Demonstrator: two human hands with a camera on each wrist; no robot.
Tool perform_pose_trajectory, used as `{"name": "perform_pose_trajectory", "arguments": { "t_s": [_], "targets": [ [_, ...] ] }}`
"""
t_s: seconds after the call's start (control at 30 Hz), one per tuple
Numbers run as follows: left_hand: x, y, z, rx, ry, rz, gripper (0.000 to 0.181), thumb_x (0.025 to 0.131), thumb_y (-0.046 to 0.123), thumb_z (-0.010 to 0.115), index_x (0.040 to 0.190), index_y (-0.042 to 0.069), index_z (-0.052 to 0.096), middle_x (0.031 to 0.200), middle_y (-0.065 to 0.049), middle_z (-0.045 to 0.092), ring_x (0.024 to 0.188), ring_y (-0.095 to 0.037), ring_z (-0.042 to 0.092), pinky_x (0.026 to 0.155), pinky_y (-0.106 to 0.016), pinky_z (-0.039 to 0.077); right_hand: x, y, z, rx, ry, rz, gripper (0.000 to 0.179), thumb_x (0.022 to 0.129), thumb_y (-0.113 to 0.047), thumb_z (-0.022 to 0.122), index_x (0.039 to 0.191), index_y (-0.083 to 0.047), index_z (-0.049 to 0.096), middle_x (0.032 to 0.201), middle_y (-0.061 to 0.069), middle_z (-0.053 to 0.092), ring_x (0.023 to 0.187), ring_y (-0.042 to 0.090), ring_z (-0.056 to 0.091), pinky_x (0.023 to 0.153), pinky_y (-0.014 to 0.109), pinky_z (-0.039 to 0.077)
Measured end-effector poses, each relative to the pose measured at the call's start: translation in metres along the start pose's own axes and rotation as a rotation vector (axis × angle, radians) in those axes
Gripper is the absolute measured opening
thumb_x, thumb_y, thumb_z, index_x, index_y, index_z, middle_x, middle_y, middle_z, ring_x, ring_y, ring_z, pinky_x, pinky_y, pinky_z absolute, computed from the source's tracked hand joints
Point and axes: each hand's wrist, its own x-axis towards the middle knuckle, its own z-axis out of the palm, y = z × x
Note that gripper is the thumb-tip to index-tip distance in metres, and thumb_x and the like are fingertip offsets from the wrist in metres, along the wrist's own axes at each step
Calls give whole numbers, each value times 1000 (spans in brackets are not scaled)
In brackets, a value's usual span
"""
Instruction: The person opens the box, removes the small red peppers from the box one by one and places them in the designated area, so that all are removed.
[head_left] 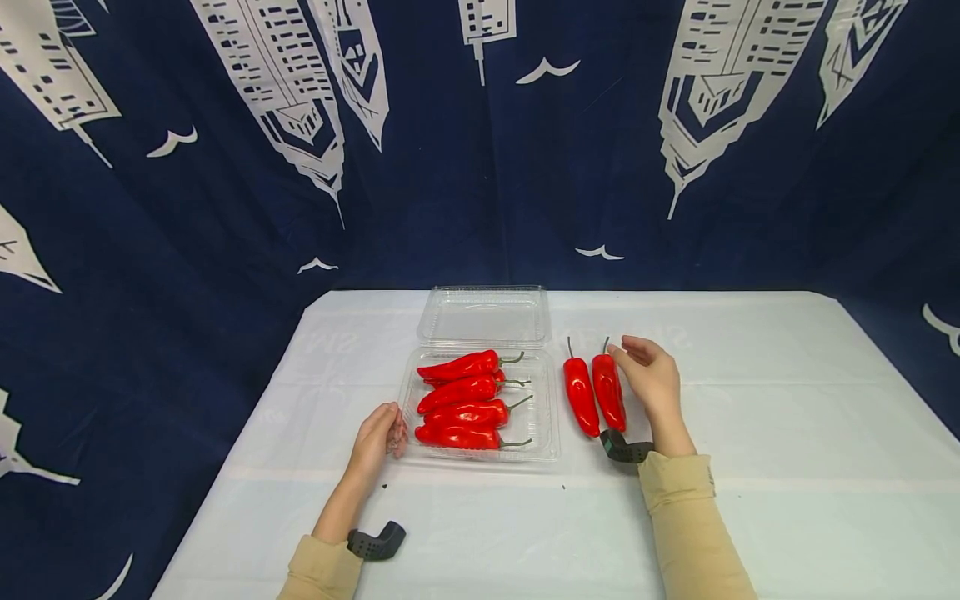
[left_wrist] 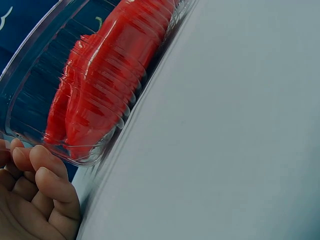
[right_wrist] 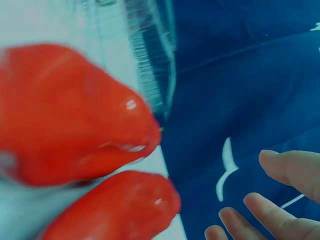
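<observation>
A clear plastic clamshell container (head_left: 553,417) lies with its lid (head_left: 483,318) folded back. Several long red peppers (head_left: 468,413) lie crosswise inside, most stems pointing right. My left hand (head_left: 381,429) holds the container's left rim, its curled fingers (left_wrist: 52,182) at the corner in the left wrist view. To the right, two more red peppers lie side by side on the table, one left (head_left: 581,397) and one right (head_left: 608,392), stems away from me. My right hand (head_left: 651,375) hovers beside the right one's stem end, thumb and fingers apart, gripping nothing.
A white cover (head_left: 787,500) lies over the table. Behind it hangs a dark blue cloth (head_left: 450,208) printed with white buildings and birds. Small dark specks lie on the table in front of the container.
</observation>
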Motion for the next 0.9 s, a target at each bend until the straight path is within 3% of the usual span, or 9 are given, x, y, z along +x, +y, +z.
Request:
{"name": "perform_pose_trajectory", "arguments": {
  "t_s": [0.1,0.33,0.47,0.57,0.8,0.9],
  "targets": [
    [2,-4,-2,4,2,-7,29,104,13,29,82,-2,42,63,-5,41,48,-11,40,45,-20,35,8,8,2,16,20,-38,57,89,-41,61,128,-1,53,129,20,53,119,35,48,97,49,40],
    [2,-8,-1,-1,16,17,31,104,20,35,81,1,43,62,-3,41,47,-10,40,44,-20,34,59,76,21,-17,91,-126,64,79,-66,59,125,-22,57,122,0,59,111,19,55,91,45,46],
    [2,-9,-1,-3,23,22,30,103,21,36,82,0,43,62,-4,42,48,-10,40,44,-20,34,66,83,27,19,71,-169,59,79,-64,60,125,-26,57,120,-2,60,110,18,55,91,47,45],
    [2,-8,-1,-4,24,5,30,103,20,35,82,1,43,62,-4,42,48,-10,41,44,-20,34,61,77,29,-3,52,-205,56,80,-62,60,124,-27,58,118,-3,61,107,16,56,88,43,48],
    [3,-6,-3,9,2,-14,28,104,12,30,84,-2,43,63,-5,42,49,-11,41,45,-21,35,11,13,17,129,-95,-253,48,86,-39,67,124,-12,59,122,9,60,110,24,56,91,37,47],
    [3,-7,-2,8,7,-18,28,104,14,30,84,-1,43,63,-5,42,49,-11,41,45,-21,35,0,2,20,73,-83,-273,45,87,-43,65,121,-15,61,119,6,61,107,20,58,88,33,48]
  ]
}}
